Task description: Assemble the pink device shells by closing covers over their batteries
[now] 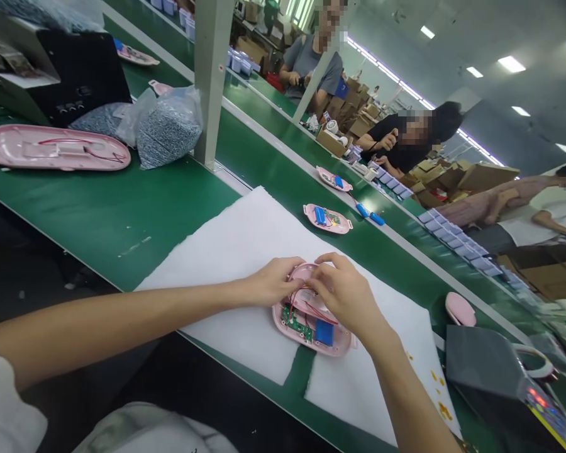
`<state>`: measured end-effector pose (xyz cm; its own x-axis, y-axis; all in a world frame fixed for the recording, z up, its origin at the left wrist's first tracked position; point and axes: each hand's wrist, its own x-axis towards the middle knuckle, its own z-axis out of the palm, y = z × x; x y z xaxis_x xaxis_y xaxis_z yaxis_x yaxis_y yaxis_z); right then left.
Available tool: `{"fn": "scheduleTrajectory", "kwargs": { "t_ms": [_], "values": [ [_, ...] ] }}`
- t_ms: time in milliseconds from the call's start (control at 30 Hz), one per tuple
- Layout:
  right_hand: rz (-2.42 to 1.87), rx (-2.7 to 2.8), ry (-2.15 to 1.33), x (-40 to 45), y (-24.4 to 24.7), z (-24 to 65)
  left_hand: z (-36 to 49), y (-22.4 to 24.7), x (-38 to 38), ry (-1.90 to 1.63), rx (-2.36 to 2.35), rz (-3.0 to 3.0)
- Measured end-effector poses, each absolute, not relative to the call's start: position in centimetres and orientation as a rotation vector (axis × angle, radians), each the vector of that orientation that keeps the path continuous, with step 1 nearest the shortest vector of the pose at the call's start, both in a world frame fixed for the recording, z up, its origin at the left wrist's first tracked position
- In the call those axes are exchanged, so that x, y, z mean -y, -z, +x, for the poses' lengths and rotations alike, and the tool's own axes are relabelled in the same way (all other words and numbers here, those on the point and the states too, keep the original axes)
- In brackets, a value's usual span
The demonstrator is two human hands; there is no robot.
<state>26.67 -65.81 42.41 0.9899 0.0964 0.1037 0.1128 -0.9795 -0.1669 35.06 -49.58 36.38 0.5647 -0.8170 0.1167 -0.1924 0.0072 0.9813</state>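
The left hand (274, 281) had its fingers closed on the edge of a pink, oval plastic cover (304, 272); the right hand's (348, 297) were curled over it, their grip unclear. Just below sat a pink, rounded plastic shell (336, 350) with a green circuit board (293, 321), above the green counter (155, 211).

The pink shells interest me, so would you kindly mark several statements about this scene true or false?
The left hand and right hand hold the upper pink shell. True.
The upper pink shell is closed onto the lower pink shell. False: the green circuit board and blue pack are exposed.
Red wires show beside the right hand. True.
The grey box with red lights stands at the picture's left. False: it is at lower right.
The white sheet lies on the green workbench. True.
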Motion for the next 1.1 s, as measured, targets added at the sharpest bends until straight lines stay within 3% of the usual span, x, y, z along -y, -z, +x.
{"fn": "scheduleTrajectory", "kwargs": {
  "t_ms": [133,400,500,633,867,1100],
  "values": [
    [-3.015,0.121,0.254,65.7,-42.3,26.9,34.7,-36.3,49.4,0.604,0.876,1.512],
    [-3.026,-0.219,0.133,64.6,-43.7,27.4,34.4,-36.5,49.0,0.611,0.868,1.499],
    [-2.884,-0.516,-0.101,65.4,-44.9,28.1,34.2,-36.5,48.9,0.61,0.862,1.532],
    [-2.577,-0.421,-0.339,67.1,-45.6,28.7,34.4,-36.3,49.1,0.603,0.802,1.58],
    [-2.456,-0.299,-0.138,66.8,-44.6,27.9,34.9,-36.8,49.6,0.622,0.88,1.548],
    [-2.675,-0.107,0.277,66.0,-44.6,23.8,34.6,-37.6,48.8,0.572,1.189,1.603]
  ]
}}
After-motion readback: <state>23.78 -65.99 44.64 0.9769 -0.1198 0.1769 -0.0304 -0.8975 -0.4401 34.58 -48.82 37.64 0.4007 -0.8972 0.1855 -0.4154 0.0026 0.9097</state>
